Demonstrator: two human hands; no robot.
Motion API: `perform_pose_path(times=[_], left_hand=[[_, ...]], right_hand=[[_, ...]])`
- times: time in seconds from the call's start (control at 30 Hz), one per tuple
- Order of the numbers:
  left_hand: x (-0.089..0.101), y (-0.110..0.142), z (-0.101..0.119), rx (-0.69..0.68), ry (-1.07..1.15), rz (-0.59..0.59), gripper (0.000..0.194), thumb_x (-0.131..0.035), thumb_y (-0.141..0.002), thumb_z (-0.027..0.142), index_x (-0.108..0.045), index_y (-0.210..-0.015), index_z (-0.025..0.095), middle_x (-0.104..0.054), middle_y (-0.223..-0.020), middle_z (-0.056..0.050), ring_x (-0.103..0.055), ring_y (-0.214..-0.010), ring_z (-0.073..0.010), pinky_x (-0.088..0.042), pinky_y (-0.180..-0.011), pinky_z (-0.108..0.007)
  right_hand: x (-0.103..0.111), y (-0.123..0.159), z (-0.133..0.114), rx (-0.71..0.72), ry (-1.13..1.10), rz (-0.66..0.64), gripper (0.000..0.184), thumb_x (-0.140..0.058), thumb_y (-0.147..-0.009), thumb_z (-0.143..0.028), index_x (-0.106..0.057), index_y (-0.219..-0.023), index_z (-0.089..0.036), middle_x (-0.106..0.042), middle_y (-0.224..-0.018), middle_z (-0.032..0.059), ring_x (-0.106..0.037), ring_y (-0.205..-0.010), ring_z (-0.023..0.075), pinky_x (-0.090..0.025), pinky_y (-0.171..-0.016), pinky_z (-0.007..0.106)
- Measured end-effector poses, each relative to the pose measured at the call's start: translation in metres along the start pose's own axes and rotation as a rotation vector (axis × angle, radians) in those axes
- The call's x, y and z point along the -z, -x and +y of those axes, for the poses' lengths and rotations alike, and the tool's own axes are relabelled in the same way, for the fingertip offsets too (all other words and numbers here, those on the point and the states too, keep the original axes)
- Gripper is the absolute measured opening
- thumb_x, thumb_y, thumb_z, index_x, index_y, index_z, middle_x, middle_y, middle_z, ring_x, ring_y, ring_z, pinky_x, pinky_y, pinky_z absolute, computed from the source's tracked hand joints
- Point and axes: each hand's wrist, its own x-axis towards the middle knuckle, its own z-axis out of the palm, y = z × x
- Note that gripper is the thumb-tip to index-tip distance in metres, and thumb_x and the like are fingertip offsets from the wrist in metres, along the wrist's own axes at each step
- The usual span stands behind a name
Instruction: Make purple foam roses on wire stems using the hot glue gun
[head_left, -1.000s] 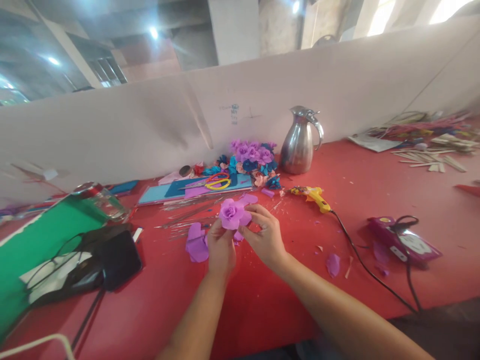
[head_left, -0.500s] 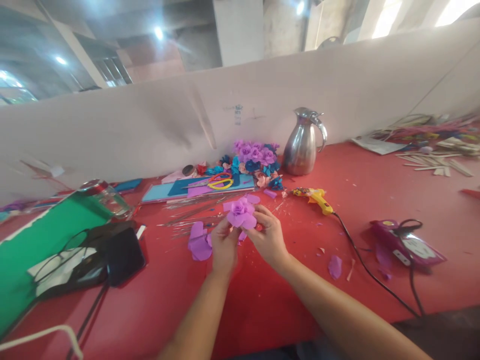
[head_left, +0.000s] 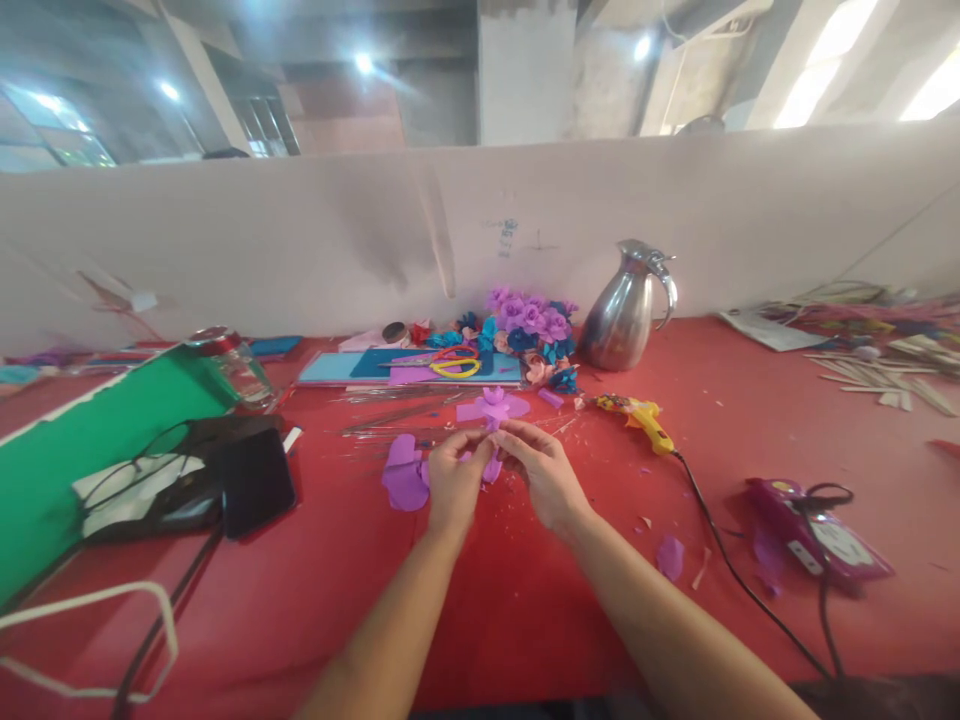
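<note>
A purple paper flower [head_left: 493,406] is between my hands above the red table, seen from the side with its bloom pointing up and away from me. My left hand [head_left: 459,478] pinches the flower's base from the left. From the right, my right hand [head_left: 546,476] closes thumb and fingers on the same base. The fingertips of both hands meet there, partly hiding the lower part of the flower. Loose purple paper petals [head_left: 405,474] lie left of my left hand, and another purple piece [head_left: 491,470] shows below the fingers.
Thin wires [head_left: 375,420] and scissors [head_left: 456,366] on coloured sheets lie beyond my hands. Finished paper flowers [head_left: 529,318] and a steel jug [head_left: 621,308] stand at the back. Rightward are a yellow glue gun [head_left: 646,424] with cord and a magenta box [head_left: 817,530]. A phone [head_left: 257,484] lies left.
The flower has tipped away from me, from its face showing to its side showing. My fingers have drawn together at its base. The camera view has shifted and levelled.
</note>
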Motion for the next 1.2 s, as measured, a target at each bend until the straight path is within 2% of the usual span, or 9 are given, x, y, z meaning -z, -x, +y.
perform_pose_path(times=[0.17,0.33,0.5,0.57,0.73,0.83,0.93,1.03,1.2], left_hand=[[-0.001,0.004,0.012,-0.055,-0.118,-0.034,0.014,-0.074,-0.065,0.029,-0.076,-0.075,0.019,-0.072,-0.071,-0.003,-0.063,-0.072,-0.0187,-0.048,-0.072,-0.029],[0.000,-0.001,0.008,-0.010,0.095,-0.082,0.024,-0.076,-0.064,0.029,-0.075,-0.086,0.020,-0.072,-0.087,-0.006,-0.064,-0.084,-0.0191,-0.048,-0.079,-0.029],[0.001,-0.004,0.007,0.035,0.145,-0.087,0.021,-0.080,-0.059,0.030,-0.076,-0.076,0.019,-0.071,-0.089,-0.006,-0.062,-0.091,-0.0216,-0.048,-0.081,-0.030],[0.001,-0.004,0.010,0.044,0.159,-0.086,0.021,-0.081,-0.057,0.030,-0.076,-0.074,0.019,-0.071,-0.086,-0.005,-0.062,-0.089,-0.0219,-0.048,-0.081,-0.031],[0.007,-0.006,0.014,0.071,0.201,-0.209,0.012,-0.080,-0.060,0.028,-0.075,-0.066,0.019,-0.069,-0.073,-0.003,-0.062,-0.077,-0.0180,-0.047,-0.076,-0.030],[0.013,-0.008,0.013,0.082,0.264,-0.252,0.010,-0.080,-0.059,0.025,-0.076,-0.068,0.021,-0.069,-0.071,-0.002,-0.061,-0.072,-0.0162,-0.047,-0.072,-0.029],[0.017,-0.011,0.013,0.069,0.297,-0.287,0.011,-0.081,-0.057,0.022,-0.077,-0.067,0.021,-0.070,-0.071,-0.002,-0.062,-0.072,-0.0178,-0.047,-0.072,-0.031],[0.018,-0.011,0.014,0.036,0.299,-0.303,0.010,-0.081,-0.057,0.022,-0.076,-0.065,0.021,-0.071,-0.068,-0.003,-0.064,-0.075,-0.0208,-0.048,-0.075,-0.034],[0.017,-0.009,0.011,0.049,0.323,-0.310,0.009,-0.081,-0.057,0.023,-0.074,-0.060,0.017,-0.067,-0.061,-0.002,-0.059,-0.062,-0.0169,-0.046,-0.059,-0.029]], right_hand=[[0.003,-0.002,0.000,-0.004,0.007,-0.010,0.028,-0.080,-0.060,-0.038,-0.065,-0.072,-0.018,-0.058,-0.064,-0.0024,-0.048,-0.056,0.0087,-0.040,-0.054,0.021],[0.002,-0.002,-0.001,0.021,0.009,-0.023,0.034,-0.080,-0.059,-0.043,-0.058,-0.069,-0.019,-0.052,-0.059,-0.0046,-0.044,-0.052,0.0079,-0.038,-0.051,0.020],[0.000,-0.001,0.003,0.082,0.118,-0.029,0.034,-0.077,-0.060,-0.045,-0.060,-0.071,-0.019,-0.053,-0.059,-0.0045,-0.042,-0.051,0.0080,-0.035,-0.049,0.021],[0.000,-0.001,0.002,0.113,0.156,-0.039,0.033,-0.076,-0.062,-0.046,-0.061,-0.069,-0.019,-0.052,-0.056,-0.0047,-0.040,-0.050,0.0079,-0.035,-0.049,0.021],[0.000,-0.001,-0.006,0.156,0.190,-0.051,0.031,-0.078,-0.059,-0.045,-0.065,-0.065,-0.018,-0.054,-0.055,-0.0042,-0.040,-0.051,0.0080,-0.035,-0.051,0.022],[0.001,0.000,-0.009,0.157,0.212,-0.090,0.028,-0.080,-0.059,-0.044,-0.066,-0.061,-0.019,-0.054,-0.053,-0.0044,-0.039,-0.050,0.0081,-0.035,-0.051,0.022],[0.001,0.001,-0.009,0.184,0.209,-0.146,0.026,-0.080,-0.060,-0.043,-0.068,-0.061,-0.020,-0.055,-0.054,-0.0041,-0.041,-0.051,0.0091,-0.036,-0.052,0.023],[0.002,0.000,-0.007,0.214,0.174,-0.219,0.023,-0.078,-0.063,-0.043,-0.069,-0.065,-0.022,-0.061,-0.061,-0.0025,-0.049,-0.057,0.0122,-0.041,-0.060,0.026],[0.004,-0.002,-0.007,0.251,0.182,-0.244,0.017,-0.079,-0.064,-0.036,-0.069,-0.064,-0.021,-0.062,-0.060,-0.0018,-0.052,-0.059,0.0137,-0.042,-0.063,0.027]])
